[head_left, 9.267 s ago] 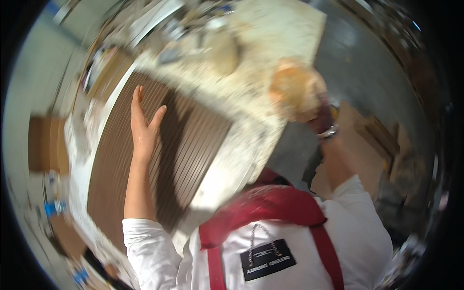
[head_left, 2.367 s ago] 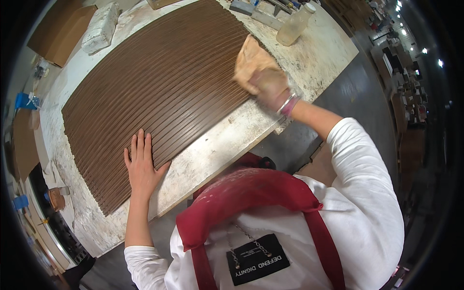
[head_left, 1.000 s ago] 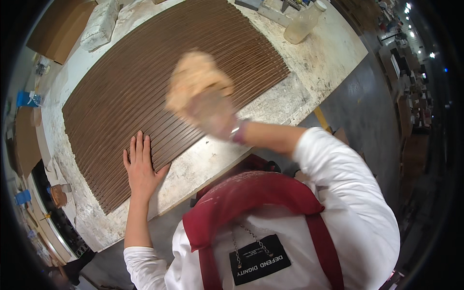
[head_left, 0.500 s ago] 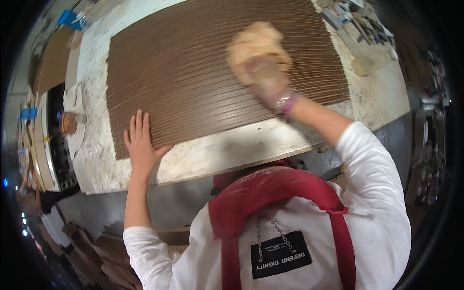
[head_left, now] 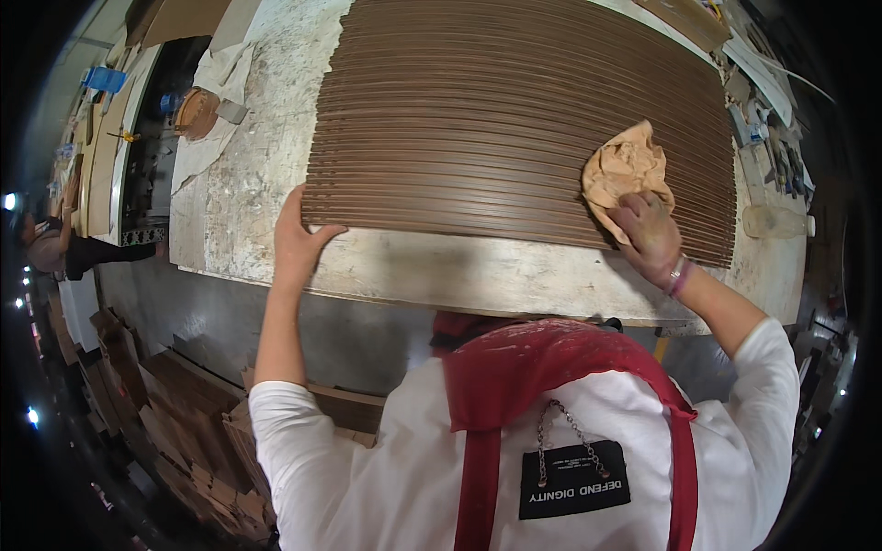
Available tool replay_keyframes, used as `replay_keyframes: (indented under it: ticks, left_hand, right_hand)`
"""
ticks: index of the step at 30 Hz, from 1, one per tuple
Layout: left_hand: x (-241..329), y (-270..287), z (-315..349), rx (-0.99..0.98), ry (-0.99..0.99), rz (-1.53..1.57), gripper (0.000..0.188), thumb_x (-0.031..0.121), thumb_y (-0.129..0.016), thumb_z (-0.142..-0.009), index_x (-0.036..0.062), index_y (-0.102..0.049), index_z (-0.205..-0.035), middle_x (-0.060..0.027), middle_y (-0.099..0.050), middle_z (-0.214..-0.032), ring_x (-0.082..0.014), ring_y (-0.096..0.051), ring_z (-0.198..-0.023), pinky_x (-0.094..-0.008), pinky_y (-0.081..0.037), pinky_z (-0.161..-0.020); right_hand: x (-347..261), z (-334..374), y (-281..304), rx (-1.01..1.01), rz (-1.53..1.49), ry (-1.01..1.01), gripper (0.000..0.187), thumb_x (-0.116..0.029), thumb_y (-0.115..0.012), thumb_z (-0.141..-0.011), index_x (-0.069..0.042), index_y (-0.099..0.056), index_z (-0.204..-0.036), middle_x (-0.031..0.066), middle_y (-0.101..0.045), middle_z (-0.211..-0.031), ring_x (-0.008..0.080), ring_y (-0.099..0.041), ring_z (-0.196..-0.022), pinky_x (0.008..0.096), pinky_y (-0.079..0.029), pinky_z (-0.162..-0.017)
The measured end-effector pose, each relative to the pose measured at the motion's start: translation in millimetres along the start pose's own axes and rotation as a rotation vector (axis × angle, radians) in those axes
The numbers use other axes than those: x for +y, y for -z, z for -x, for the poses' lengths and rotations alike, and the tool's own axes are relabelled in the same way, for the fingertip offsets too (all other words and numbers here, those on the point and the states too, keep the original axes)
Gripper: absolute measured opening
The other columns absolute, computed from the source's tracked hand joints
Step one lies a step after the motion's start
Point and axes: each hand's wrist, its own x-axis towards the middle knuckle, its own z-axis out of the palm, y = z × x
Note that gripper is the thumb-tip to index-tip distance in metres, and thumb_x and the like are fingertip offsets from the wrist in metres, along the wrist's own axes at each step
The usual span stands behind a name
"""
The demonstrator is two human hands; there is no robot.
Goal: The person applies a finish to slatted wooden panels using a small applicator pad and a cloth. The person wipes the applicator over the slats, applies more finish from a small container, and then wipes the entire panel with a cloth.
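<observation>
A large ribbed brown panel (head_left: 496, 138), made of narrow parallel strips, lies flat on a worn whitish worktable (head_left: 395, 271). My left hand (head_left: 296, 241) rests against its near left corner, thumb spread along the near edge and fingers by the left edge. The fingertips are partly hard to see. Toward the panel's right side, my right hand (head_left: 650, 234) grips a crumpled tan cloth (head_left: 629, 170) and presses it onto the strips near the front. A purple band circles that wrist.
On the table's left sit a round orange-brown container (head_left: 197, 114) and a small grey block (head_left: 231, 111). A clear bottle (head_left: 776, 221) lies to the right, near assorted tools (head_left: 781, 170). Wooden boards (head_left: 188, 395) stand below left. Another person (head_left: 55, 248) is at the far left.
My right hand has brought the cloth nearer the panel's front right. The left hand has gone from lying flat on the panel to its near left corner. The whole view has shifted.
</observation>
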Motion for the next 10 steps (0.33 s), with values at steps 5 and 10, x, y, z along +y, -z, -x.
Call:
replay_keyframes:
  ticks: [5,10]
  left_hand:
    - [3.9,-5.3,-3.8,0.000,0.050,0.176,0.069,0.003,-0.084,-0.063,-0.0005,-0.053,-0.125,-0.0151,-0.062,-0.117,-0.0296,-0.060,-0.110,-0.0369,-0.045,-0.096]
    - [-27.3,-5.0,-4.0,0.049,0.067,0.089,0.087,0.016,-0.090,-0.059,0.0008,-0.052,-0.135,-0.0275,-0.046,-0.142,-0.0364,-0.045,-0.133,-0.0402,-0.037,-0.110]
  right_hand:
    - [-105.7,-161.8,-52.2,0.115,-0.155,0.540,0.028,-0.013,-0.069,-0.067,-0.012,-0.063,-0.094,0.0047,-0.058,-0.094,0.0257,-0.055,-0.092,0.0423,-0.046,-0.082]
    - [-136.8,-214.7,-43.8,0.058,-0.268,0.661,0.042,-0.012,-0.070,-0.067,-0.017,-0.067,-0.108,0.0044,-0.062,-0.100,0.0252,-0.058,-0.102,0.0446,-0.047,-0.085]
